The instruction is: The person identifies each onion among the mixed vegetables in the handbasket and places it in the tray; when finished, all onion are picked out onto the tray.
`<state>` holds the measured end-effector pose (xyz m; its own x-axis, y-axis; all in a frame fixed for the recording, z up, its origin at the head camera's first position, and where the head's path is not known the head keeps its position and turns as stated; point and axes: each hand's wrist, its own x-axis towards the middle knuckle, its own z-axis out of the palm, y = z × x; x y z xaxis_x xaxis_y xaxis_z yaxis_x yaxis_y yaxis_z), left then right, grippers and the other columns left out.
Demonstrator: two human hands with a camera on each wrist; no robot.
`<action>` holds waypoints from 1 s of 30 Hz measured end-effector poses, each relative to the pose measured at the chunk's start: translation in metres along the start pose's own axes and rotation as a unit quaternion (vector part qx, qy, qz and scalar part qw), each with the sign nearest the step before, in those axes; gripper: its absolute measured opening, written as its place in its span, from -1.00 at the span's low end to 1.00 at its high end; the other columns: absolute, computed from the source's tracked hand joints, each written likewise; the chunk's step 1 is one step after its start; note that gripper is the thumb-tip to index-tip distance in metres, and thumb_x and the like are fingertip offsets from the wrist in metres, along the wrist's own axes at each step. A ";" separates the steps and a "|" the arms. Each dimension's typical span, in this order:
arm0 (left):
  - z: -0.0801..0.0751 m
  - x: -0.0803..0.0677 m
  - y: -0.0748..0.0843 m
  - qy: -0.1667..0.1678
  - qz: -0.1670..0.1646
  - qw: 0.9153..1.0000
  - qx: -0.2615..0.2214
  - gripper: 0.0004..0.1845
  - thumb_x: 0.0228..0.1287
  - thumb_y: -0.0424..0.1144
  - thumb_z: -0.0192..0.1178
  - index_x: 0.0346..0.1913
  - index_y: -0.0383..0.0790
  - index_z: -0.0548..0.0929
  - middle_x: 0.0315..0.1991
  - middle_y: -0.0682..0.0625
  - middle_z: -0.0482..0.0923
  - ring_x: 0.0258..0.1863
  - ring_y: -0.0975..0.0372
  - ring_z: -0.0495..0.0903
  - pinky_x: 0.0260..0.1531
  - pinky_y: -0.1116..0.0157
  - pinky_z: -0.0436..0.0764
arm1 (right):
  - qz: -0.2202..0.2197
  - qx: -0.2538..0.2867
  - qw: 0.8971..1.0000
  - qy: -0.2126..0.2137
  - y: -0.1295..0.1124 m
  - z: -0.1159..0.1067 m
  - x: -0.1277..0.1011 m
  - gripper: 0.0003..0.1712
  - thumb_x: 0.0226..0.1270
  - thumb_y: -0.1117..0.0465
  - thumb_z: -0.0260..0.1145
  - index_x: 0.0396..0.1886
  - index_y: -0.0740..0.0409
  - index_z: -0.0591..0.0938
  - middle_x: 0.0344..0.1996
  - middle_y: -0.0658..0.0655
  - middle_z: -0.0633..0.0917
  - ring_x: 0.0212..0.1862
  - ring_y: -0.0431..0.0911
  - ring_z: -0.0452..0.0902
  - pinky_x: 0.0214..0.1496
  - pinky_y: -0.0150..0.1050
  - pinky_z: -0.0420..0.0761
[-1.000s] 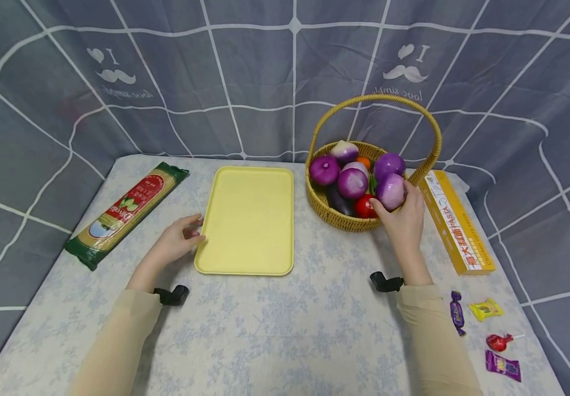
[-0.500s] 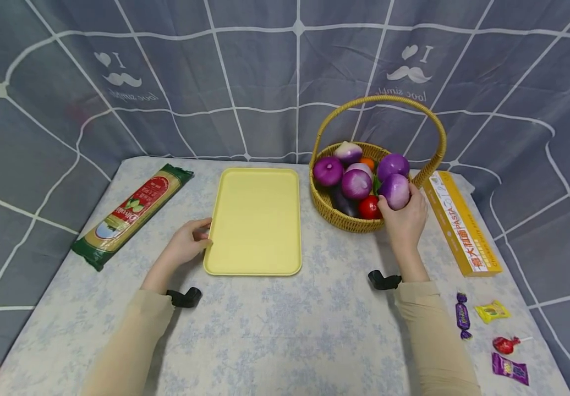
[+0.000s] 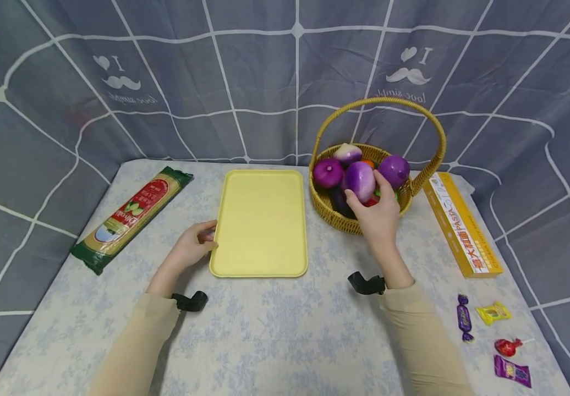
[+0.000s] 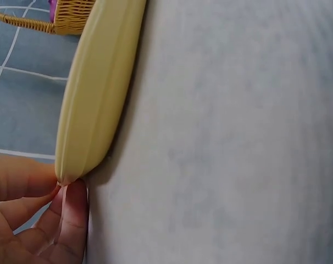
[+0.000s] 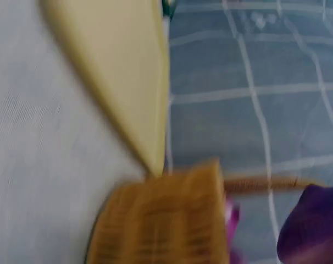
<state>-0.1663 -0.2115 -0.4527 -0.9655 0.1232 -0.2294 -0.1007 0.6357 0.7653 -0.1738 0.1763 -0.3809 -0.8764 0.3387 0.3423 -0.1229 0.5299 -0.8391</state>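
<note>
My right hand (image 3: pixel 371 204) grips a purple-and-white onion (image 3: pixel 361 179) just above the front of the wicker basket (image 3: pixel 332 214). In the blurred right wrist view the onion (image 5: pixel 312 231) shows at the lower right, beside the basket (image 5: pixel 166 225) and the tray (image 5: pixel 117 82). More purple onions (image 3: pixel 327 172) (image 3: pixel 394 170) and a paler one (image 3: pixel 348 153) lie in the basket. My left hand (image 3: pixel 204 236) pinches the near left edge of the yellow tray (image 3: pixel 262 220). In the left wrist view the fingers (image 4: pixel 73 214) close on the tray's corner (image 4: pixel 95 110).
A green bag of spaghetti (image 3: pixel 131 217) lies left of the tray. A long yellow pasta box (image 3: pixel 460 223) sits right of the basket. Several wrapped candies (image 3: pixel 493 330) lie at the near right. A grey checked cloth (image 3: pixel 245 82) hangs behind the table.
My right hand has carried the onion from the basket's right side leftward, over its front left. The left hand stays on the tray's edge.
</note>
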 end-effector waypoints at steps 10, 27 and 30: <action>0.001 0.000 -0.004 -0.012 -0.020 1.000 -0.014 -0.33 0.39 -0.37 0.14 0.50 -0.30 0.20 0.32 -0.29 0.34 0.09 -0.01 0.46 -0.09 0.27 0.49 | -0.019 0.108 0.984 -0.142 -0.029 0.079 -0.016 -0.25 0.15 0.16 0.48 0.32 0.28 0.47 0.16 0.26 0.52 0.15 0.06 0.52 0.20 -0.09 0.57; 0.005 0.000 -0.002 -0.006 -0.036 0.999 -0.020 -0.33 0.40 -0.37 0.13 0.52 -0.23 0.20 0.33 -0.26 0.32 0.10 0.00 0.46 -0.07 0.24 0.50 | 0.195 0.204 0.922 -0.263 -0.026 0.198 -0.009 -0.37 0.33 0.08 0.35 0.30 0.28 0.47 0.14 0.26 0.63 0.14 0.06 0.61 0.08 -0.22 0.63; 0.006 0.001 -0.002 -0.004 -0.036 0.999 -0.023 -0.33 0.39 -0.39 0.14 0.51 -0.23 0.21 0.33 -0.25 0.34 0.09 0.01 0.46 -0.06 0.25 0.50 | 0.234 0.245 0.898 -0.282 -0.023 0.208 -0.008 -0.37 0.37 0.08 0.32 0.32 0.32 0.45 0.16 0.29 0.63 0.15 0.06 0.62 0.06 -0.26 0.65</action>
<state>-0.1657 -0.2084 -0.4579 -0.9535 0.0853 -0.2889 -0.1802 0.6069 0.7741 -0.2609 -0.0005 -0.4526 -0.9647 -0.0862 -0.2488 0.2513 -0.0192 -0.9677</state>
